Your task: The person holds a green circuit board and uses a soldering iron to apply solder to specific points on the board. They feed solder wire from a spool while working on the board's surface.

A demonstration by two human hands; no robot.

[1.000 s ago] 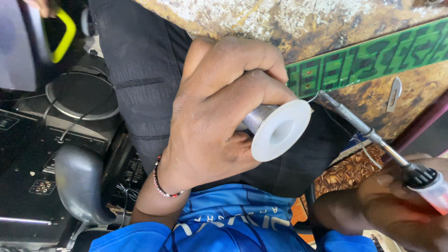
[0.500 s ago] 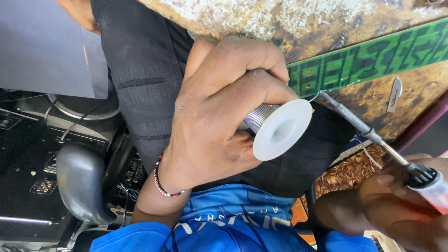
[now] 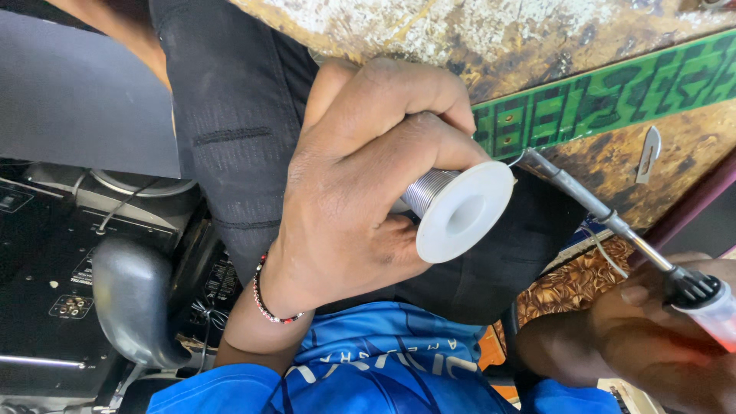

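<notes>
Solder spool [image 3: 460, 211] (white flange, grey wire wound on core) is clamped in L hand [image 3: 360, 192], fingers wrapped round the core, flange end facing the camera. A thin wire end is fed out from the spool toward the iron tip. Soldering iron [image 3: 606, 218] is gripped in R hand [image 3: 659, 337], fingers closed round the handle nr the black collar; tip lies just beside the spool flange, at the edge of the green PCB strip [image 3: 613, 96].

Judgement, for a good joint: tip to be held on pad first, wire then fed to the pad, not the tip; spool kept steady so wire end doesn't wander; fingers kept well off the hot shaft.

PCB strip lies long and narrow across the stained, mottled worktop [image 3: 429, 31]. Small metal blade [image 3: 648, 153] lies near it. No pkgs or signs seen; shirt lettering is not transcribed.
</notes>
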